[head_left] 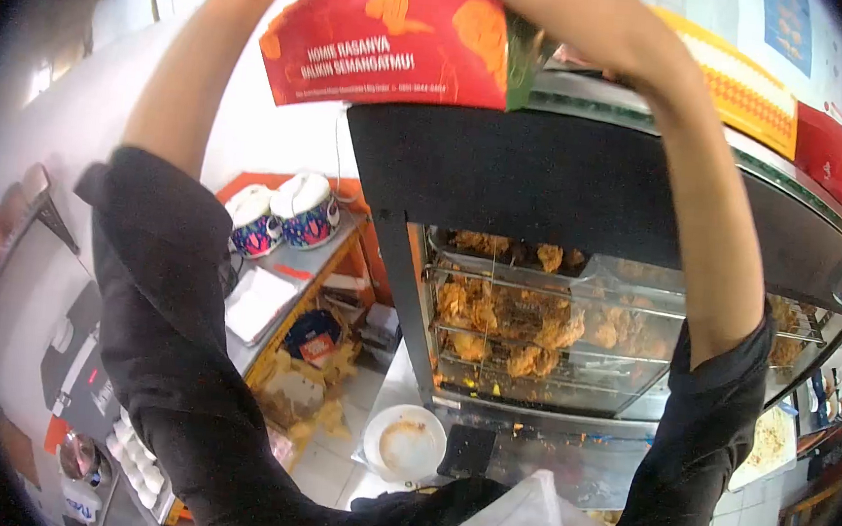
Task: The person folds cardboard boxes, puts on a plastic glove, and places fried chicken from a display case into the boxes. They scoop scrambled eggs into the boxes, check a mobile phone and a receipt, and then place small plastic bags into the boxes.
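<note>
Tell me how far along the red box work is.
Done: fried chicken already fills the racks of the glass warmer. In hand: both arms are raised, holding a red printed box at the warmer's top edge; both hands are cut off by the frame's top, so the grip is unclear. Left: the box looks not yet set down, and whether it holds anything cannot be seen.

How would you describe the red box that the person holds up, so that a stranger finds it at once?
Find the glass warming cabinet full of fried chicken. Above its black top, at the left corner, both raised arms hold a red box. Only it carries white lettering and orange shapes.
</note>
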`<state>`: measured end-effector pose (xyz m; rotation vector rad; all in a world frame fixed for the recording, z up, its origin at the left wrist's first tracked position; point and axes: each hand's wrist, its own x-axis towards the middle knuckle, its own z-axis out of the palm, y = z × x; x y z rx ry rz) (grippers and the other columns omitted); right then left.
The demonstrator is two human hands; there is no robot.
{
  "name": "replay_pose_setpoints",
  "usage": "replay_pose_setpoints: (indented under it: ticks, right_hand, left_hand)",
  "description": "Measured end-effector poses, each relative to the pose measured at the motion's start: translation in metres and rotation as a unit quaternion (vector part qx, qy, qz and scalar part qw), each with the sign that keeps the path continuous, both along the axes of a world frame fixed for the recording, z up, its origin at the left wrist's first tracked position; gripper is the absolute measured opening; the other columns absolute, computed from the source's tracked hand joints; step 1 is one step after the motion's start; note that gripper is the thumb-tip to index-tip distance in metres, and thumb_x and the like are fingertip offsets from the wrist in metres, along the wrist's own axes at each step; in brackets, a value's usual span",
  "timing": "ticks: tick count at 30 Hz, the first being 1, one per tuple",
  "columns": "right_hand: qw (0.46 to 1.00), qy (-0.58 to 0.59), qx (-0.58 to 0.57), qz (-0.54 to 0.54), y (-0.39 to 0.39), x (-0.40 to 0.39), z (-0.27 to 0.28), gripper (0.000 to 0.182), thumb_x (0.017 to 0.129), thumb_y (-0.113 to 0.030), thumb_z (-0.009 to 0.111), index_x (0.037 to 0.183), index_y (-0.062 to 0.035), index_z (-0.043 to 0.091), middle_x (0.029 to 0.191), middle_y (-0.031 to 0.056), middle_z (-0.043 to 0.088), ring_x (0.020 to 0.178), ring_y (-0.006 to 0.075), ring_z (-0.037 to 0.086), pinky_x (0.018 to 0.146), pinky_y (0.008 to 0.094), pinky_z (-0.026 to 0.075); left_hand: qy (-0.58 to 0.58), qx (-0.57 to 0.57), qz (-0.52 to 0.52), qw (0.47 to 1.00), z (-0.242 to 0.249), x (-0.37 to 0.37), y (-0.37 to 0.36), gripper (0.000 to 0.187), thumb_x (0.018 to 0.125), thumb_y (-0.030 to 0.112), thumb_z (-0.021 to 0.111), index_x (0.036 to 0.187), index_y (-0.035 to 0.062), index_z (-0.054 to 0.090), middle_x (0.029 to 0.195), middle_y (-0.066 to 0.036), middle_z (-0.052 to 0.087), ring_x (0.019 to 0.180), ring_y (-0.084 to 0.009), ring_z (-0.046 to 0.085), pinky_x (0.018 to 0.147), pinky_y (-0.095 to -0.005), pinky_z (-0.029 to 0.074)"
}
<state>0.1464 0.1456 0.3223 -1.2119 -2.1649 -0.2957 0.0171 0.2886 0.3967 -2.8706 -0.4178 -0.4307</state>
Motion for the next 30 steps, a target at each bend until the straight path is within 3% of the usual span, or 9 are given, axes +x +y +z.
replay_pose_setpoints:
  ticks: [4,5,6,7,10,14,20,25,30]
  right_hand:
    - [0.997,0.039,0.066,0.02,0.011,0.004,0.001,0.041,0.087,-0.029,0.038,0.09,0.0083,0.054,0.071,0.0141,0.056,0.069,0.0213,0.053,0.069,0.0325,0.042]
    - [0.997,0.03,0.072,0.019,0.003,0.004,0.001,0.041,0.086,-0.029,0.04,0.095,0.0093,0.054,0.073,0.0165,0.058,0.07,0.0224,0.054,0.07,0.0321,0.042]
    - [0.997,0.021,0.076,0.019,-0.003,0.003,0.002,0.043,0.086,-0.028,0.041,0.099,0.0103,0.053,0.076,0.0189,0.059,0.072,0.0235,0.055,0.071,0.0316,0.042]
    - [1.0,0.008,-0.016,-0.007,0.003,0.01,0.013,0.042,0.086,-0.024,0.041,0.117,0.0049,0.044,0.097,0.0234,0.057,0.085,0.0246,0.054,0.076,0.0337,0.042]
    - [0.986,0.083,0.146,0.021,0.025,0.019,-0.002,0.039,0.079,-0.033,0.052,0.097,0.0003,0.062,0.09,0.0172,0.062,0.082,0.0256,0.058,0.074,0.0322,0.044]
    - [0.988,0.031,0.151,0.004,0.034,0.031,0.007,0.056,0.083,-0.049,0.041,0.11,-0.0023,0.054,0.091,0.0111,0.059,0.09,0.0222,0.056,0.08,0.0278,0.044]
    - [0.999,0.008,0.028,0.016,0.047,0.058,0.042,0.043,0.085,-0.036,0.042,0.103,-0.0029,0.061,0.097,0.0104,0.06,0.085,0.0174,0.057,0.076,0.029,0.046]
    - [0.998,0.049,-0.036,-0.017,0.056,0.058,0.055,0.02,0.076,-0.009,0.057,0.094,-0.0048,0.062,0.072,0.0066,0.063,0.068,0.0092,0.056,0.06,0.0238,0.044]
    - [0.999,0.005,-0.015,-0.036,0.063,0.06,0.06,0.024,0.073,-0.017,0.064,0.094,-0.0044,0.061,0.075,0.0082,0.064,0.063,0.0104,0.056,0.053,0.025,0.044]
  left_hand:
    - [-0.026,-0.036,-0.036,0.998,-0.008,-0.014,-0.005,0.03,0.087,0.013,0.046,0.11,-0.0051,0.052,0.102,-0.015,0.06,0.09,-0.0229,0.058,0.084,-0.0319,0.045]
    - [0.037,-0.25,-0.098,0.962,-0.001,-0.004,0.046,0.04,0.088,0.034,0.048,0.108,0.0002,0.055,0.104,-0.009,0.059,0.091,-0.0134,0.057,0.078,-0.0269,0.046]
    - [0.036,-0.246,-0.099,0.964,0.003,0.001,0.059,0.04,0.088,0.034,0.048,0.108,0.0002,0.055,0.104,-0.009,0.059,0.091,-0.0134,0.057,0.078,-0.0269,0.046]
    - [0.031,-0.217,-0.104,0.97,0.005,0.004,0.065,0.042,0.087,0.035,0.049,0.109,-0.0013,0.053,0.101,-0.008,0.06,0.086,-0.0117,0.058,0.077,-0.0255,0.047]
    - [-0.089,-0.226,-0.174,0.954,0.004,0.005,0.062,0.046,0.084,0.038,0.055,0.106,-0.0013,0.054,0.09,-0.003,0.062,0.073,-0.0071,0.058,0.07,-0.0213,0.048]
    - [-0.142,-0.159,-0.112,0.971,0.011,-0.002,0.043,0.044,0.084,0.045,0.05,0.103,0.0065,0.057,0.096,-0.008,0.062,0.088,-0.0117,0.059,0.067,-0.0219,0.049]
    - [-0.065,-0.253,-0.074,0.963,-0.002,0.01,0.045,0.043,0.084,0.037,0.051,0.112,0.0033,0.052,0.1,-0.006,0.062,0.077,-0.006,0.062,0.065,-0.0181,0.051]
    - [-0.008,-0.314,-0.013,0.949,0.011,0.025,0.049,0.034,0.081,0.031,0.056,0.104,0.0058,0.058,0.092,-0.003,0.063,0.078,-0.0051,0.061,0.064,-0.0176,0.051]
    - [0.014,-0.222,0.058,0.973,0.017,0.031,0.012,0.027,0.082,0.024,0.056,0.101,0.0053,0.059,0.08,0.003,0.06,0.067,-0.003,0.052,0.059,-0.02,0.045]
